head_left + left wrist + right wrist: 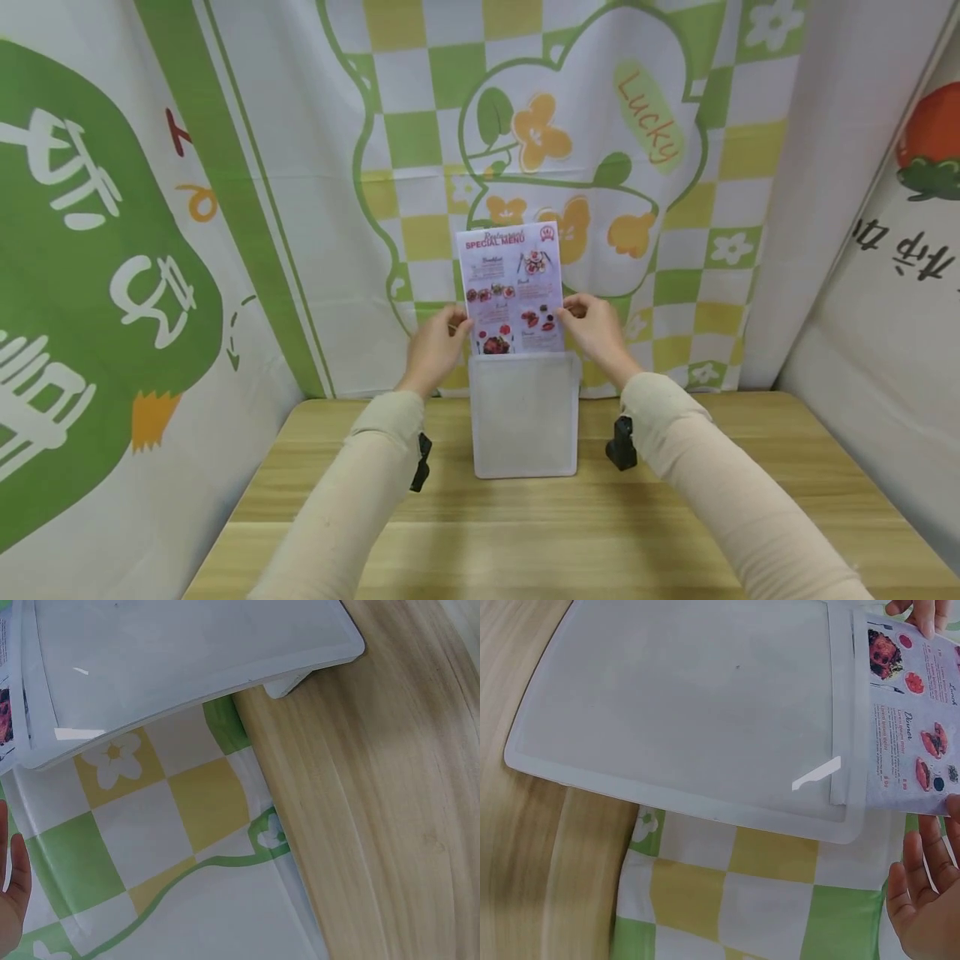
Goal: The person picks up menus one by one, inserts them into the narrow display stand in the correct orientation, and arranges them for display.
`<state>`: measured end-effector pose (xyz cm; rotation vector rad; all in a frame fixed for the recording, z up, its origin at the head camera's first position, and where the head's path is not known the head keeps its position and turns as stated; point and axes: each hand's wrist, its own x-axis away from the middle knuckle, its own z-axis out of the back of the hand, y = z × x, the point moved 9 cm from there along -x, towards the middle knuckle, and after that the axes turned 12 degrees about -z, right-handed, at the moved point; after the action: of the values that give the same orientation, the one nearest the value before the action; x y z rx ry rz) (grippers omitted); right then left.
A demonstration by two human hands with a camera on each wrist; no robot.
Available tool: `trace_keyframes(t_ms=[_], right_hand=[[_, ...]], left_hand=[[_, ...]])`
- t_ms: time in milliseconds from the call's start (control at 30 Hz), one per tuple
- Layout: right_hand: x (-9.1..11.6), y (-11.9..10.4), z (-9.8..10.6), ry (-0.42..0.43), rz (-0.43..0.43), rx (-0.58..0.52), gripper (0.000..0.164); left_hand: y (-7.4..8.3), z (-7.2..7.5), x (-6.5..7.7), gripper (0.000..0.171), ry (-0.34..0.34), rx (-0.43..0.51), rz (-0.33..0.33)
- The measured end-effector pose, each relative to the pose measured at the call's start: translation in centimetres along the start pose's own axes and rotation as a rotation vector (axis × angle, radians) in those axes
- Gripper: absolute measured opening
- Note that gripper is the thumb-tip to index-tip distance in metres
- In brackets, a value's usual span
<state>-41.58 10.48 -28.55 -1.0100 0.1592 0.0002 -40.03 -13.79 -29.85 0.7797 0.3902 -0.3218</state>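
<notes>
A printed menu sheet [516, 292] headed "SPECIAL MENU" stands upright above a white-framed display stand [525, 417] with a clear front. My left hand [437, 346] pinches the sheet's left edge near its lower part. On the opposite edge, my right hand [597, 333] pinches it at about the same height. The menu's lower end meets the stand's top edge; in the right wrist view a pale strip shows behind the clear front there. Only a few fingers of the left hand [15, 885] appear in the left wrist view.
The stand rests on a wooden table [360, 517], its small foot [283, 684] showing behind it. A printed cloth [408, 92] with checks and flowers hangs behind the table's far edge. Printed side walls [67, 275] rise at left and right. Each wrist wears a black device [622, 444].
</notes>
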Motion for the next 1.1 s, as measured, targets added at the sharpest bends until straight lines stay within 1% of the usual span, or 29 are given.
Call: trace_keyframes(t_ms=[267,400,533,700,900,1100], right_hand=[[0.7,1.7,-0.4,0.014,0.000,-0.020,0.024],[1.0,2.4,-0.5,0.038,0.008,-0.026,0.023],[1.3,3.0,-0.7,0.058,0.010,-0.022,0.024],[1.4,3.5,-0.9,0.055,-0.005,-0.041,0.024],[1.1,3.0,-1.0,0.020,-0.009,-0.079,0.029],[0.7,2.2,-0.5,0.023,-0.021,-0.118,0.031]], left_hand=[[-0.4,-1.0,0.8,0.025,-0.006,0.005,0.011],[-0.3,-1.3,1.0,0.026,0.004,0.019,0.017],[-0.4,-1.6,1.1,0.027,0.015,0.011,0.013],[-0.5,-1.6,1.2,0.026,0.038,-0.006,0.011],[-1.0,-1.8,1.8,0.025,0.028,-0.001,0.033],[-1.2,-2.0,2.2,0.024,0.019,0.014,0.030]])
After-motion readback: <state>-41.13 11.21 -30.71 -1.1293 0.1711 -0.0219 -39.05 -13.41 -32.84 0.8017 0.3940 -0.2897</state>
